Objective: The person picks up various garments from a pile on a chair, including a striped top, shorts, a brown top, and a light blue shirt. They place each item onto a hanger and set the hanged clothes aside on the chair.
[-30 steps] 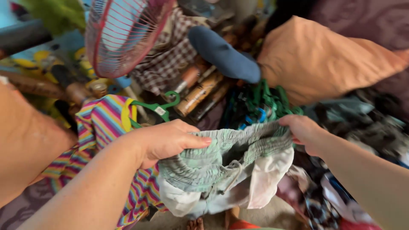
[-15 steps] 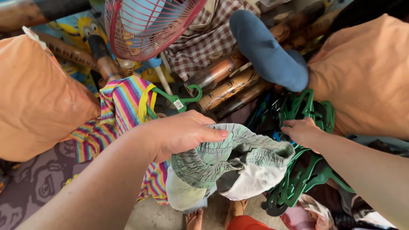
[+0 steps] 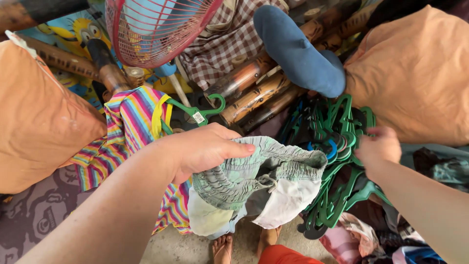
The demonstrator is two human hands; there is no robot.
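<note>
Left hand (image 3: 202,149) grips the green shorts (image 3: 254,171) by the waistband, held above the floor, not on a hanger yet. Right hand (image 3: 378,149) w/ fingers curled reaches into the pile of green hangers (image 3: 337,146); grip unclear. The striped shirt (image 3: 132,127) already hangs on one.

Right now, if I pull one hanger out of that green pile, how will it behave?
The green hangers lie hooked through one another, so one will probably drag its neighbours along. They look thin and plastic, so likely light and fairly stiff. The right hand is at the pile.
</note>
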